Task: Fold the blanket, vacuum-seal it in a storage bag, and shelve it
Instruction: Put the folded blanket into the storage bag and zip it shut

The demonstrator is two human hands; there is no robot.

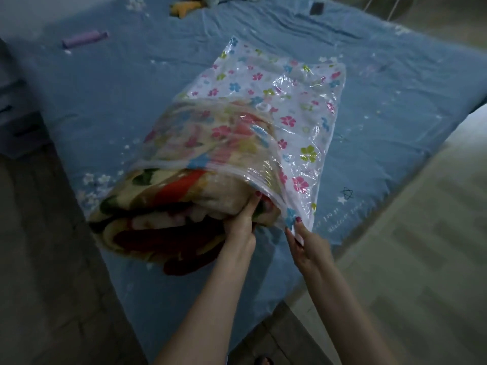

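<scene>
Head view: left hand [243,219] grips the folded blanket [168,206]; right hand [303,235] pinches the storage bag [290,101] edge.

bare forearms, dark red polish on fingers [298,219].

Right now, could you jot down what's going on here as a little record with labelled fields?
surface: bed with blue sheet
blanket: folded floral blanket, far part inside the bag, near end sticking out
storage bag: clear flower-print vacuum storage bag, mouth facing the person, unsealed
left hand: left hand presses the blanket's near right corner at the bag mouth
right hand: right hand pinches the bag's near right edge
stage: stuffing under way, sealing not yet done
also on the bed: purple roll-shaped item, far left
</scene>
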